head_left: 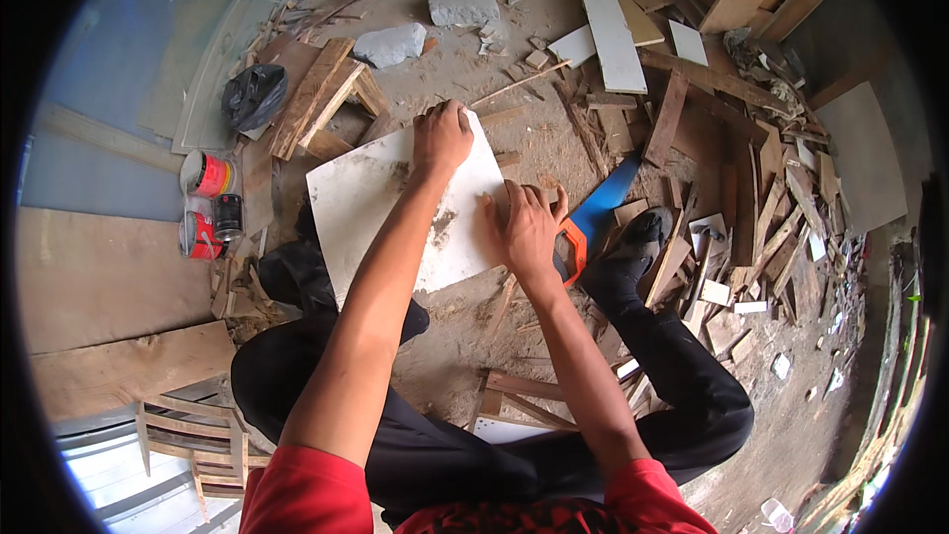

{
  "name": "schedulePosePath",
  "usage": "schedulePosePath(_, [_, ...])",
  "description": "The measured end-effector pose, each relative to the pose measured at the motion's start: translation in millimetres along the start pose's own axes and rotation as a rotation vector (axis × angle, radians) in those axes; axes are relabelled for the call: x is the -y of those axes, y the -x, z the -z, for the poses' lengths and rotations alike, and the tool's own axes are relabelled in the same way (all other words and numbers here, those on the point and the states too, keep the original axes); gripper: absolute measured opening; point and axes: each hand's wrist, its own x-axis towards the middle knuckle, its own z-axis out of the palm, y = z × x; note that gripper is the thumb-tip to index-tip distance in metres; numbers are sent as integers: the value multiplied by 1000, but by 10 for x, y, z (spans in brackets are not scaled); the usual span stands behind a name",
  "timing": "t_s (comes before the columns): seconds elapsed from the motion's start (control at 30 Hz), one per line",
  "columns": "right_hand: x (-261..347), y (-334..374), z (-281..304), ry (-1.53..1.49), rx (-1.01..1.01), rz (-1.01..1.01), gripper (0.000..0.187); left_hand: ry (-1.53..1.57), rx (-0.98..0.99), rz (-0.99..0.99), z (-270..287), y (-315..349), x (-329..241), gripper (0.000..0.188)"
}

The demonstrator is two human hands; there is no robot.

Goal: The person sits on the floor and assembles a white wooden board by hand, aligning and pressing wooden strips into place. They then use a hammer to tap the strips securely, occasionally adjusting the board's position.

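Observation:
A white board [381,232] with dark smudges and a chipped lower edge is held tilted over my legs. My left hand [442,138] curls its fingers over the board's far edge, the forearm crossing its face. On the right edge, my right hand [531,225] grips the board, thumb side against it. Just beyond that hand, a handsaw [605,193] with a blue blade and orange handle rests near my right foot. The right hand hides part of its handle.
Wood offcuts [766,208] are heaped at the right. Several cans [206,174] and a black plastic bag [254,96] stand on the left, near a wooden frame [318,99]. Concrete chunks [464,4] lie at the back. A slatted wooden piece [193,427] is at lower left.

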Motion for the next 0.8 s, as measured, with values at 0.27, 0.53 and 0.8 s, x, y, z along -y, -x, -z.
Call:
schedulePosePath(0.27, [30, -3, -71, 118, 111, 12, 45, -11, 56, 40, 106, 18, 0, 29])
schedulePosePath(0.53, [31, 34, -140, 261, 201, -26, 51, 264, -150, -147, 148, 128, 86, 37])
schedulePosePath(0.8, [-24, 91, -279, 320, 107, -13, 45, -134, -95, 13, 541, 678, 541, 61])
